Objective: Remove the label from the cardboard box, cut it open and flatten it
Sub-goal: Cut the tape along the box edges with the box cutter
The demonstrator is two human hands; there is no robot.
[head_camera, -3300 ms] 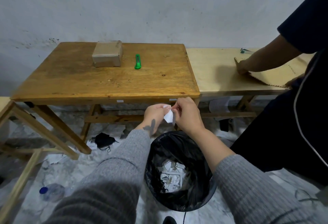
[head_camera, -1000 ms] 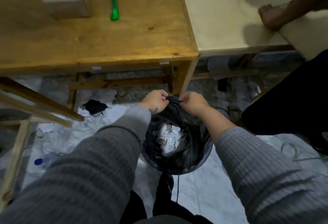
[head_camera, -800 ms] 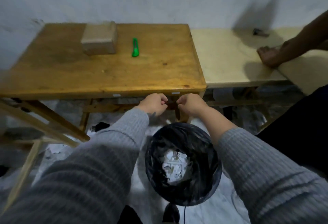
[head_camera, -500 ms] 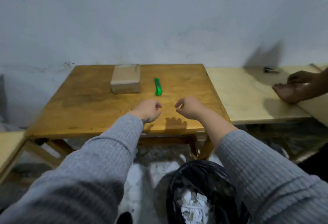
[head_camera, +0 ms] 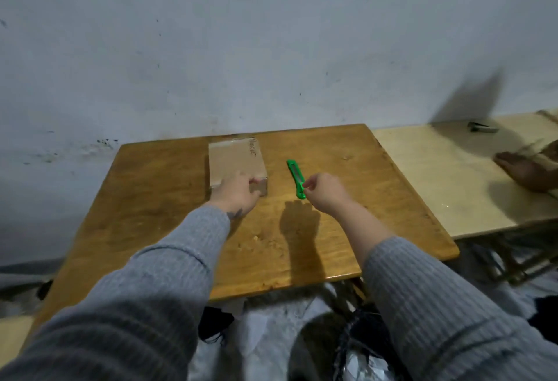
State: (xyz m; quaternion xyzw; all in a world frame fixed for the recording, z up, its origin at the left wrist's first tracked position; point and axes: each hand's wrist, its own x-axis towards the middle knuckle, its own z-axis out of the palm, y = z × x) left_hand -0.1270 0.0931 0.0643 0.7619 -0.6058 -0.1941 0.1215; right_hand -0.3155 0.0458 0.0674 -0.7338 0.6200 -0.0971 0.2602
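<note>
A small closed cardboard box [head_camera: 235,158] lies at the back of the brown wooden table [head_camera: 265,241], with handwriting near its far edge. My left hand [head_camera: 237,194] holds its near end, fingers on top and thumb at the near right corner. A green box cutter [head_camera: 295,175] lies flat on the table, just right of the box. My right hand [head_camera: 324,191] hovers at the cutter's near end, thumb and forefinger curled right beside it. Whether they grip it is unclear.
A paler table [head_camera: 437,181] adjoins on the right, where another person's hand [head_camera: 524,172] rests, with a dark metal tool [head_camera: 481,127] behind it. A black bin bag [head_camera: 359,347] with paper scraps stands on the floor below the table's front edge. A grey wall rises directly behind.
My hands left the bin bag, rose over the table and reached forward. The left one has landed on the box and the right one has arrived at the cutter.
</note>
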